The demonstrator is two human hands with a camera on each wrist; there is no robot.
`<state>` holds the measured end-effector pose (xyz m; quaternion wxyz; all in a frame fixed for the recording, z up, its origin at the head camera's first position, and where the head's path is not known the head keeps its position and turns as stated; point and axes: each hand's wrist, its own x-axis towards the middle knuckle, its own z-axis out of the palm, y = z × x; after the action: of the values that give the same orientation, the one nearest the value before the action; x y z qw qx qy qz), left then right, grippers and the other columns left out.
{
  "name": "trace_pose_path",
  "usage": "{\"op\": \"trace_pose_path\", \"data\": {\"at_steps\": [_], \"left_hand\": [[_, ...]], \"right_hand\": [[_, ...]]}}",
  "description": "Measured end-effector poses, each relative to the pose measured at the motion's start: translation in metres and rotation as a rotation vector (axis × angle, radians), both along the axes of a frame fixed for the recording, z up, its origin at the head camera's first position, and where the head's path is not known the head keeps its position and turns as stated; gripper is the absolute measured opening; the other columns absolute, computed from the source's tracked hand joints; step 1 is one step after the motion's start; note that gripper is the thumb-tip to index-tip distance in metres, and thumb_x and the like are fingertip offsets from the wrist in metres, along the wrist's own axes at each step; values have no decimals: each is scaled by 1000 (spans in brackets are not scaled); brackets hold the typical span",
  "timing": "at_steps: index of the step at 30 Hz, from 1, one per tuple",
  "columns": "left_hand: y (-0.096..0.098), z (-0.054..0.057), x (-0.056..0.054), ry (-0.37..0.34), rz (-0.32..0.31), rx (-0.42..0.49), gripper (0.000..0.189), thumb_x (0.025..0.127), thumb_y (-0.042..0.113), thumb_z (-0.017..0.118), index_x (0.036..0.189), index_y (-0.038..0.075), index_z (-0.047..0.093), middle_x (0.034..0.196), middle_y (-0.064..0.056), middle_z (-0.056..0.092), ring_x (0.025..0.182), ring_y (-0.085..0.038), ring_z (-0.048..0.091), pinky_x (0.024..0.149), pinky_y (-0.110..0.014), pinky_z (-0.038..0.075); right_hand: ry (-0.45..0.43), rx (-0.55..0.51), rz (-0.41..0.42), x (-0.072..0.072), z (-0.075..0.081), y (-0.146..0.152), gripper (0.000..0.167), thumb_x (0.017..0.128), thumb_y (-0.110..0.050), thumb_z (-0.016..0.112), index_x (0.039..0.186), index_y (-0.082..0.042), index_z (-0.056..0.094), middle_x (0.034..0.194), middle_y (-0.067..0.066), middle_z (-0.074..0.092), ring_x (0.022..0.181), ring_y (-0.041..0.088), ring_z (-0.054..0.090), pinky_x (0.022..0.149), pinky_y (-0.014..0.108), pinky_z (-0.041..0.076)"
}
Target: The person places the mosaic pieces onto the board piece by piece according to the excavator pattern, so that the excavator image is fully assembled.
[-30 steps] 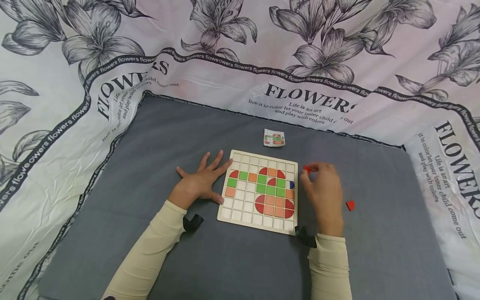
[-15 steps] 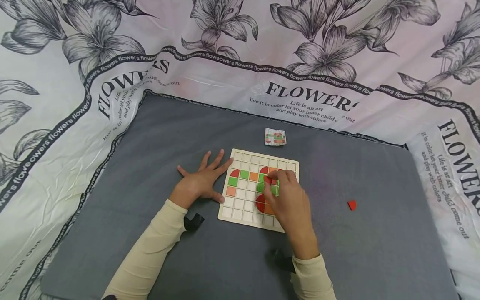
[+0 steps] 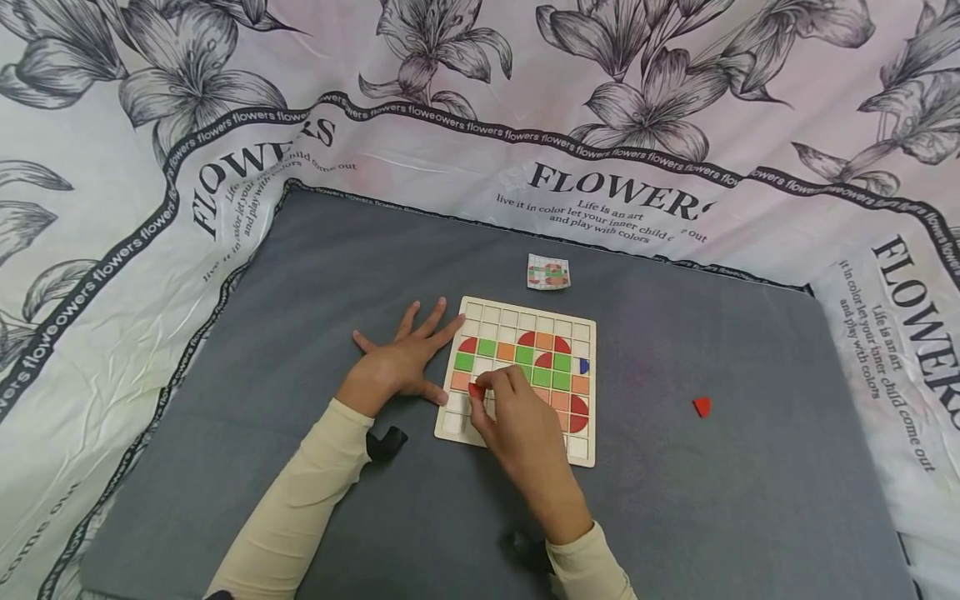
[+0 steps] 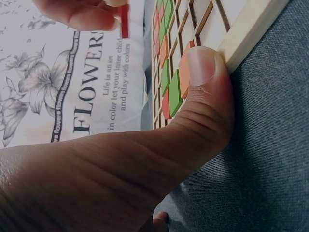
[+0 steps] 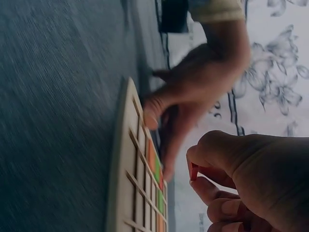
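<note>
A square wooden grid board (image 3: 459,427) lies on the grey table, with green, orange and red flat pieces set in its cells and a blue one at its right edge. My left hand (image 3: 397,367) is spread at the board's left side, its thumb (image 4: 205,72) and a fingertip on the rim. Over the board's lower left cells, my right hand (image 3: 525,425) pinches a red piece (image 3: 476,390) between thumb and finger. In the right wrist view that red piece (image 5: 194,171) is held above the board. The right hand hides several cells beneath it.
Another red piece (image 3: 702,407), quarter-round in outline, lies on the table to the right of the board. A small card (image 3: 548,272) printed with a coloured grid pattern lies beyond the board's far edge. Flower-printed cloth (image 3: 600,200) rises behind the table.
My right hand has carried the red piece leftward from beside the board's right edge, across the board, to its lower left cells. The left hand has stayed in place.
</note>
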<state>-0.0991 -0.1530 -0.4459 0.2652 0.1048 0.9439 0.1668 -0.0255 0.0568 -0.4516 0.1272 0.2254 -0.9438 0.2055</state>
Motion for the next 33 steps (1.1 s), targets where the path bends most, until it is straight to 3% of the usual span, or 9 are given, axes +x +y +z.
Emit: {"op": "trace_pose_path", "data": {"at_steps": [9,17,26,33], "left_hand": [[-1,-3,0,-7,2,16,126,79,49,92,172,39,8,178,6,-9,164,-30,-13,98,-97,-2],[-4,-22,-3,-9,36,76,130,75,48,95,170,46,7,177,11,-13,163,-28,-17,95,-96,-13],[-2,-3,1,-6,10,46,126,78,49,93,171,40,9,178,6,-9,164,-30,-14,97,-97,-5],[-1,-1,2,12,5,28,125,78,49,92,172,38,10,179,4,-8,164,-31,-13,98,-97,-2]], "right_hand": [[-42,46,31,5,-13,-15,25,89,-21,88,107,-12,73,97,4,67,62,15,60,50,28,52],[-109,43,19,6,-17,-18,30,88,-22,90,110,-12,72,98,4,68,66,15,62,54,29,54],[-123,50,16,6,-19,-19,27,89,-24,89,108,-13,75,98,2,67,66,14,63,55,29,55],[-118,54,14,5,-20,-20,23,89,-24,89,104,-12,78,100,2,67,70,13,65,58,30,58]]}}
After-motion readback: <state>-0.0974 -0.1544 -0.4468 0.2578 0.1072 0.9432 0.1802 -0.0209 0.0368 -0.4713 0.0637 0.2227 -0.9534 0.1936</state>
